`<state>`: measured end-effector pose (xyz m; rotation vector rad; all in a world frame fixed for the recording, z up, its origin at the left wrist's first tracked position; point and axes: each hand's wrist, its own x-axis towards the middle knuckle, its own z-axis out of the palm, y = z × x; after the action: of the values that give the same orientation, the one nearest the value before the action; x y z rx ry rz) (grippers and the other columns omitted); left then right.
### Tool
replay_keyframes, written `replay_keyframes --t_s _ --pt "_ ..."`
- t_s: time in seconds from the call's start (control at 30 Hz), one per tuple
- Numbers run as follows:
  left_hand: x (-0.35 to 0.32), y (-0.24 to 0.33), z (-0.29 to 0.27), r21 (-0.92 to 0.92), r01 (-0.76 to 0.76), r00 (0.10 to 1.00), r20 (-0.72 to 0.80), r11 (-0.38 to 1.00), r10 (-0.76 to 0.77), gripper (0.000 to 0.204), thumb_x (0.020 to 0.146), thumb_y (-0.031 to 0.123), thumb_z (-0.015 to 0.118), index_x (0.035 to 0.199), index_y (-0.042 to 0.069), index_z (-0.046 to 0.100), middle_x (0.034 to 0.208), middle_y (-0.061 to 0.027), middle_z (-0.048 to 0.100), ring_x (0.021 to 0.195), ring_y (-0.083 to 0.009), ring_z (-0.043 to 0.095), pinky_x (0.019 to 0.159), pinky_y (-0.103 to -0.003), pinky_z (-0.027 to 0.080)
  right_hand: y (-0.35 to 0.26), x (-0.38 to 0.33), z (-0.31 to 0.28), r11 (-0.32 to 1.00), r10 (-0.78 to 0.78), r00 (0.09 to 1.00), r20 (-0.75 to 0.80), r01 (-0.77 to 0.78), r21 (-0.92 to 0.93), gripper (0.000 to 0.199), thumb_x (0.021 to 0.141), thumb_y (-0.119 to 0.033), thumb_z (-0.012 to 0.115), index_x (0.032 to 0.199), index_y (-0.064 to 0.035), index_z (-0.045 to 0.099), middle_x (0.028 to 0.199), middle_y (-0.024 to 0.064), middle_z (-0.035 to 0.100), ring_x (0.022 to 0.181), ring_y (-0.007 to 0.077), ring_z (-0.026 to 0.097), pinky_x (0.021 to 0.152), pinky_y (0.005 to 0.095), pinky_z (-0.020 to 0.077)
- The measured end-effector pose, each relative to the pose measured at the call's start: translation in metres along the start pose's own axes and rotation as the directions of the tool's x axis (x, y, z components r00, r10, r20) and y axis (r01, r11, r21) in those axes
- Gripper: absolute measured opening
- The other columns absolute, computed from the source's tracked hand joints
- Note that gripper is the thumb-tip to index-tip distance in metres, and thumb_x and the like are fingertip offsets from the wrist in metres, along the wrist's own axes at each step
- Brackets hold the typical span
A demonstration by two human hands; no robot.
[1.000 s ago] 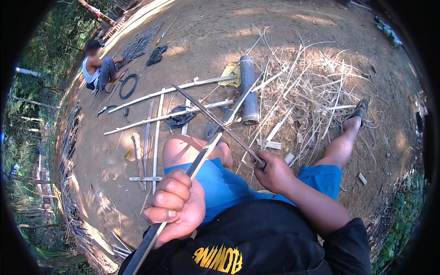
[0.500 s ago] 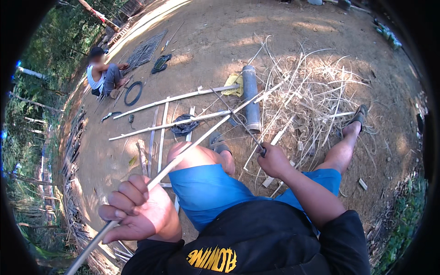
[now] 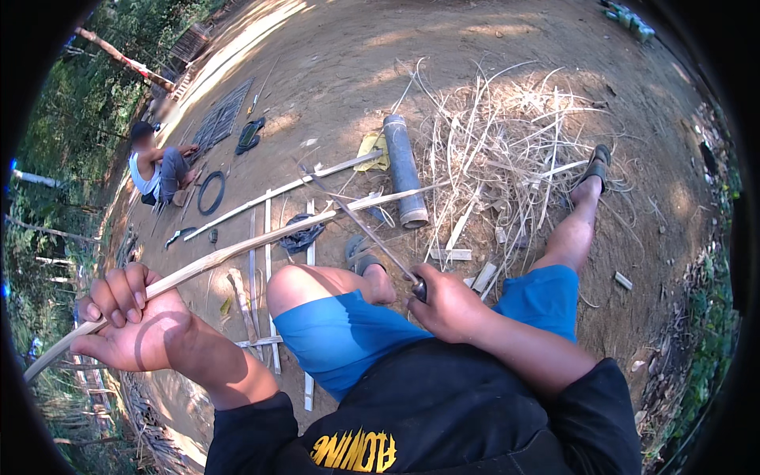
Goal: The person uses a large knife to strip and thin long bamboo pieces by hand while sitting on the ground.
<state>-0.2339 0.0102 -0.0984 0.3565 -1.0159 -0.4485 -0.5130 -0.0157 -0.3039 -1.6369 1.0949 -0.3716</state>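
Observation:
My left hand (image 3: pixel 142 324), palm up at the left, has its fingers curled round a long pale strip of bamboo or wood (image 3: pixel 218 257). The strip slants from the lower left up to the pile of thin shavings (image 3: pixel 507 150). In front of my lap, my right hand (image 3: pixel 455 309) is closed on the dark handle of a long, thin-bladed knife (image 3: pixel 380 247). Its blade points up and left and crosses the strip in view; whether they touch I cannot tell. Behind the strip, a dark grey cylinder (image 3: pixel 406 178) lies beside the shavings.
Pale strips form a frame on the ground (image 3: pixel 267 261) left of my knee (image 3: pixel 297 289). Near it are a black plastic bag (image 3: pixel 301 236) and a yellow scrap (image 3: pixel 372 150). Farther left, a person (image 3: pixel 158 166) sits by a black coil (image 3: pixel 210 193), sandals (image 3: pixel 250 136) and a slatted panel (image 3: pixel 222 116).
My left hand has moved left and slightly up with the strip, which lies at a flatter slant. My right hand has shifted left and down, bringing the knife along. The head view has turned slightly.

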Motion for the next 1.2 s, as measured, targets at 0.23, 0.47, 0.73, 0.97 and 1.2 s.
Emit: replay_keyframes --t_s 0.23,0.47,0.73,0.97,1.2 --pt "-0.01 -0.004 0.012 -0.026 -0.023 0.998 0.056 0.999 0.024 0.046 0.086 0.054 0.061 0.077 0.009 0.051 0.059 0.0047 0.034 0.047 -0.0077 0.031 0.048 -0.023 0.028 -0.041 0.011 0.009 0.94 -0.338 0.94 -0.037 0.34 0.039 0.034 0.083 -0.016 0.064 0.111 -0.0012 0.053 0.079 0.0224 0.064 0.083 0.0433 0.063 0.072 0.0483 0.0502" --pt "-0.008 -0.004 0.002 -0.013 0.005 0.999 0.045 1.0 -0.004 0.044 0.087 0.05 0.061 0.076 0.008 0.051 0.058 0.0046 0.034 0.047 -0.008 0.033 0.048 -0.022 0.029 0.107 0.063 0.009 0.989 0.131 0.968 -0.213 -0.141 -0.034 0.027 0.081 -0.016 0.059 0.105 -0.0034 0.06 0.087 0.0239 0.065 0.084 0.0408 0.064 0.075 0.0477 0.0509" --pt "0.001 -0.003 -0.005 0.007 -0.027 0.994 0.104 1.0 0.026 0.057 0.095 0.059 0.039 0.074 0.007 0.048 0.056 0.0027 0.035 0.045 -0.0089 0.033 0.049 -0.023 0.031 0.041 0.059 0.004 0.998 -0.058 0.989 -0.134 0.054 -0.032 0.026 0.078 -0.013 0.059 0.103 -0.0041 0.062 0.087 0.0227 0.066 0.084 0.0395 0.064 0.076 0.0451 0.0512" --pt "0.017 -0.009 -0.017 0.025 -0.025 0.999 -0.019 0.999 0.025 0.065 0.095 0.065 0.027 0.069 0.008 0.046 0.05 0.0028 0.033 0.043 -0.0091 0.031 0.044 -0.022 0.029 0.183 0.118 -0.01 0.963 0.252 0.95 -0.187 -0.265 -0.048 0.023 0.077 -0.011 0.06 0.098 -0.0035 0.061 0.085 0.0192 0.066 0.079 0.0328 0.066 0.072 0.0408 0.0511" --pt "0.021 -0.01 -0.03 0.01 -0.032 0.997 0.072 0.999 0.032 0.063 0.095 0.065 0.026 0.069 0.01 0.043 0.052 0.0035 0.032 0.044 -0.008 0.029 0.046 -0.022 0.029 0.097 0.098 0.004 0.996 -0.083 0.991 -0.109 0.081 -0.026 0.027 0.077 -0.015 0.06 0.102 -0.003 0.061 0.089 0.0219 0.067 0.085 0.0361 0.066 0.076 0.0436 0.0519"
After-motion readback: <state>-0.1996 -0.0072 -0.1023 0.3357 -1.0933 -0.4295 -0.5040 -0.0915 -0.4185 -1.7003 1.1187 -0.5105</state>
